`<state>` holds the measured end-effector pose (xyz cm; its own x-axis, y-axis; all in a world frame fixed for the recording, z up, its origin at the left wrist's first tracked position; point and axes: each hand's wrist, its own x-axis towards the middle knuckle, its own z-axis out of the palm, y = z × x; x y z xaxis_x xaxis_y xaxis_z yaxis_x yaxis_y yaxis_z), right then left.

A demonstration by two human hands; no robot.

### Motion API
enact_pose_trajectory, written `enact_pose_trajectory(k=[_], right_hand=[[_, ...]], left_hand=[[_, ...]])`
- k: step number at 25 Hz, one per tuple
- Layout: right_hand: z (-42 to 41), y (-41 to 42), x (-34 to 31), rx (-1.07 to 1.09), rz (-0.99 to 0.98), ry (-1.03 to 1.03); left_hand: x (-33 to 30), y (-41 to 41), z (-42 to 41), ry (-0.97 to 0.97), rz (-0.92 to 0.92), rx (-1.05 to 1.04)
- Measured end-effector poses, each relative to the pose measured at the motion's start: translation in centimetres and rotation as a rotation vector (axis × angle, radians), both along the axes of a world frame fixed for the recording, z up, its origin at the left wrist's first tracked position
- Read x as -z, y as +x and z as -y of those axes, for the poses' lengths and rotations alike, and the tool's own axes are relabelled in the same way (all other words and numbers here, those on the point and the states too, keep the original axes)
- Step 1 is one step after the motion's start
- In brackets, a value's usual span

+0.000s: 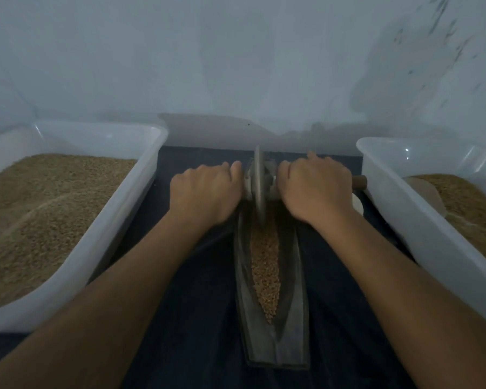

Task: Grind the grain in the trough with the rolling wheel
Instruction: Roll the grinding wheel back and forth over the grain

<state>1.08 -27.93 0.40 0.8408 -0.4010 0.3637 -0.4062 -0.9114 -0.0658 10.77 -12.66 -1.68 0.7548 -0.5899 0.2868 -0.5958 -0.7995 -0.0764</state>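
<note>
Left hand [205,192] and right hand [314,189] grip one wheel's [259,183] axle over one trough [292,276], between two tubs [76,248].

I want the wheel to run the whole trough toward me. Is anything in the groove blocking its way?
Nothing visible blocks it. The wheel, held by the left hand and right hand, stands at the far end of the trough; only the grain lies ahead.

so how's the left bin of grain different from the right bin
The left bin is filled high, its grain reaching near the rim; the right bin holds a lower layer of grain. The left bin shows nearly whole; the right bin is cut off by the frame edge. Both are pale translucent tubs flanking the trough.
</note>
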Motion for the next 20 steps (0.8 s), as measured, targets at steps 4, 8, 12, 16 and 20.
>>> enact_pose_trajectory(k=[4,8,12,16,20], right_hand=[[-2.3,-7.1,3.0,-0.048,0.155,0.004],[-2.0,-8.4,3.9,-0.072,0.265,-0.024],[0.7,-1.0,1.7,-0.011,0.096,0.077],[2.4,1.6,0.7,0.067,0.007,0.173],[-0.4,-5.3,3.6,-0.007,0.042,0.044]], left_hand=[[1.9,-6.6,-4.7,-0.208,0.073,0.087],[1.4,-6.8,-6.0,-0.176,0.094,0.2],[-0.8,-0.7,-0.4,0.005,0.002,0.056],[-2.3,1.8,1.8,0.028,0.006,0.011],[0.4,-3.9,-2.4,-0.1,0.141,0.084]])
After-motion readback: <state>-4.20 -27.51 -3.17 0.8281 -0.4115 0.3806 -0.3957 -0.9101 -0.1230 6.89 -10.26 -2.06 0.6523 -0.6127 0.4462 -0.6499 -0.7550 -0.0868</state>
